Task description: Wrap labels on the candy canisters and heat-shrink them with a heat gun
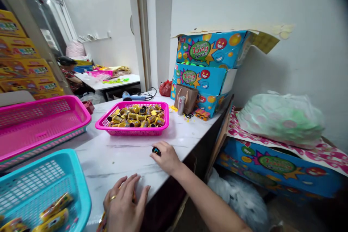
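Note:
My right hand (pixel 167 158) is above the near part of the white table. Its thumb and fingers pinch a small black round piece (pixel 156 150) with blue marks, perhaps a lid or canister end. Closer to me, my left hand (pixel 123 201) wears a ring and curves over a colourful wrapped tube (pixel 102 222), mostly hidden by the palm. Beyond both hands, a pink basket (pixel 136 131) is filled with several small yellow canisters (pixel 141 117), some with black ends. At lower left, a turquoise basket (pixel 86 195) contains several yellow tubes (pixel 56 206).
Empty-looking pink trays (pixel 78 110) are stacked at left. Blue gum boxes (pixel 201 76), a brown paper bag (pixel 187 96), a silver can (pixel 181 105) and black scissors (pixel 188 115) stand at the back. A hair dryer (pixel 133 97) lies behind the basket. Another person (pixel 72 76) sits far left.

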`<state>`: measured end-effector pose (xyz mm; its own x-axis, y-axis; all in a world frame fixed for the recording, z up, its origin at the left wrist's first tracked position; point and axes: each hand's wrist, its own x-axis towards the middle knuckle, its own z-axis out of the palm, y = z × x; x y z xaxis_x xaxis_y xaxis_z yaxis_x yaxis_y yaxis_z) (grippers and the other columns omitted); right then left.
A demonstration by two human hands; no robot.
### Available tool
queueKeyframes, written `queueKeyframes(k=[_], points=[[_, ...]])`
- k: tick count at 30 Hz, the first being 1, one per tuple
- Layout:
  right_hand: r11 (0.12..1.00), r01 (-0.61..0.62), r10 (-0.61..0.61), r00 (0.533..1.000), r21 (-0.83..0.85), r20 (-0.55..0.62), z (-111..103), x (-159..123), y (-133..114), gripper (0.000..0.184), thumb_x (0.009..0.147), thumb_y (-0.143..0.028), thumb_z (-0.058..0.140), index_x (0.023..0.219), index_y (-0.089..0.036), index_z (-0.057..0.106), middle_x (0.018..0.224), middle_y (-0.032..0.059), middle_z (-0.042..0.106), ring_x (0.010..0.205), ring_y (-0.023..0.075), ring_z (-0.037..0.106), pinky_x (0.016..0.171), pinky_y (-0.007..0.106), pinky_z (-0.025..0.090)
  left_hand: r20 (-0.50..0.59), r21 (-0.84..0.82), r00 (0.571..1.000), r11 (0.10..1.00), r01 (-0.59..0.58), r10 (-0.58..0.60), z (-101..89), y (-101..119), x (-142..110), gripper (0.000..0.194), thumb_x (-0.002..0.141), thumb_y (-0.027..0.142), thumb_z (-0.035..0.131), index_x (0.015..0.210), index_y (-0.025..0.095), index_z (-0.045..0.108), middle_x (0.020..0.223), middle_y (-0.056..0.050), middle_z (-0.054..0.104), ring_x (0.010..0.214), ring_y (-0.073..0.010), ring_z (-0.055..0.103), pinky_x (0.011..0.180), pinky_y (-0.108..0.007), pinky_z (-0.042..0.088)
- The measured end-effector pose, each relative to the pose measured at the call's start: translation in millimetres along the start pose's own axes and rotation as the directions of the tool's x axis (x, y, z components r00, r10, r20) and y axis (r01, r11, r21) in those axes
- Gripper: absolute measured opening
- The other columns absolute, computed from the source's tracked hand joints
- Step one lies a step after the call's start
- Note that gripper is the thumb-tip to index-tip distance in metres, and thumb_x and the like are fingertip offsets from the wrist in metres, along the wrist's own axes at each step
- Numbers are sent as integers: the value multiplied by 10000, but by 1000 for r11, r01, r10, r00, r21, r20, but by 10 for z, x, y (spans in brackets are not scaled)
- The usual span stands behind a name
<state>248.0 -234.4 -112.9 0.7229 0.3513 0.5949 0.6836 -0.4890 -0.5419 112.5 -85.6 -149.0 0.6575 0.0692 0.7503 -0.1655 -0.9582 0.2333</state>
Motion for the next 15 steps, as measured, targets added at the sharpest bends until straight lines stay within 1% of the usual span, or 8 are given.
queueKeyframes(k=[2, 5, 6, 8, 10, 12, 15], points=[[1000, -2, 2, 1000, -7, 23, 48, 0, 64, 224, 807, -159, 710, 1030, -162, 688, 960, 96, 732, 923, 237, 682, 865, 369, 541, 28, -11, 999, 1000, -20, 20, -30, 6, 10, 309, 913, 470, 554, 1063, 213, 635, 1041, -94, 736, 1035, -319, 622, 899, -468, 456], [1000, -17, 19, 998, -25, 53, 74, -81, 61, 254, 835, -170, 691, 1087, -140, 679, 1028, 115, 723, 1005, 240, 658, 940, 368, 508, 59, -33, 998, 999, -25, 27, -90, 34, 37, 319, 913, 446, 564, 1050, 171, 651, 1020, -128, 735, 1010, -316, 639, 915, -472, 475], [999, -27, 29, 998, -29, 62, 70, -103, 58, 276, 855, -197, 681, 1125, -139, 671, 1060, 119, 716, 1041, 237, 646, 967, 362, 491, 63, -32, 998, 999, -18, 20, -104, 48, 53, 329, 910, 445, 570, 1048, 160, 659, 1006, -135, 735, 1004, -317, 642, 920, -473, 479], [999, -45, 47, 996, -31, 79, 55, -117, 76, 382, 873, -279, 686, 1230, -150, 634, 1134, 113, 698, 1107, 225, 619, 1014, 340, 455, 98, -22, 995, 1000, 3, -1, -113, 83, 95, 332, 904, 439, 585, 1052, 154, 673, 984, -137, 737, 1005, -318, 647, 929, -465, 484], [998, -41, 45, 995, -45, 93, 47, -100, 120, 431, 899, -357, 666, 1274, -152, 617, 1153, 103, 698, 1110, 203, 619, 1030, 310, 433, 153, -7, 988, 1000, 18, -17, -108, 119, 135, 324, 903, 429, 597, 1061, 160, 683, 975, -133, 739, 1002, -310, 653, 917, -442, 495], [997, -13, 20, 994, -71, 108, 51, -75, 164, 389, 950, -376, 597, 1254, -137, 637, 1139, 97, 716, 1071, 182, 640, 1024, 292, 426, 197, 8, 980, 1000, 28, -29, -103, 153, 159, 321, 900, 426, 608, 1071, 167, 690, 977, -132, 740, 982, -297, 663, 889, -415, 508], [997, 37, -28, 991, -71, 127, 59, -52, 199, 332, 997, -320, 526, 1219, -112, 659, 1153, 92, 733, 1055, 168, 659, 1016, 290, 420, 195, 41, 978, 997, 69, -76, -98, 193, 158, 331, 891, 432, 620, 1075, 167, 699, 986, -135, 740, 986, -293, 671, 905, -414, 510]])
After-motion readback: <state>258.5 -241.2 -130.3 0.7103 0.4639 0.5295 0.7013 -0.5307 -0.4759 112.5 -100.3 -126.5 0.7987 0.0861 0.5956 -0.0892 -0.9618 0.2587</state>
